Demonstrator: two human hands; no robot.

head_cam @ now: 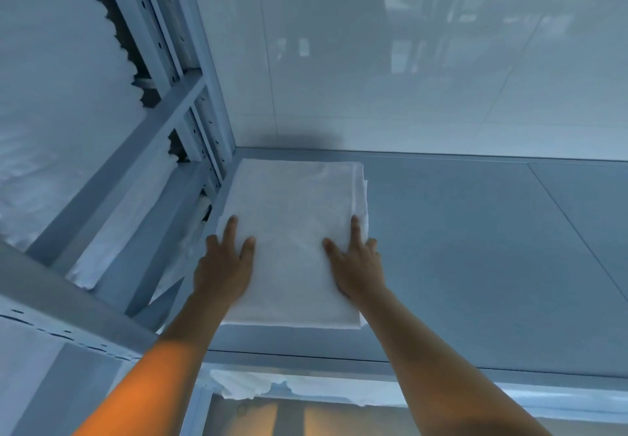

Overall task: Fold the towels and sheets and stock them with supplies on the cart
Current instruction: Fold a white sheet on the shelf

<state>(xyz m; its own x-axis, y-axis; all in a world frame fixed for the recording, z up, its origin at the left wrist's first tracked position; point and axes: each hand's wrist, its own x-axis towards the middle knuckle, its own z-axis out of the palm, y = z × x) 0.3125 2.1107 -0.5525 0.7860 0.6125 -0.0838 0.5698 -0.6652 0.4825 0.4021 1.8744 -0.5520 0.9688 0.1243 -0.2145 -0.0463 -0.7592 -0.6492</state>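
A folded white towel (292, 218) lies flat in the back left corner of a grey shelf (475, 248), against the metal upright. My left hand (224, 262) presses on the towel's near left part with straight, spread fingers. My right hand (356, 262) presses flat on its near right part, fingers reaching to the right edge. Neither hand curls round the cloth.
A grey metal rack frame (176, 102) with perforated uprights stands to the left, with white linen (51, 129) stacked behind it. A glossy white tiled wall (407, 61) backs the shelf. More white cloth (258, 388) hangs under the shelf's front edge.
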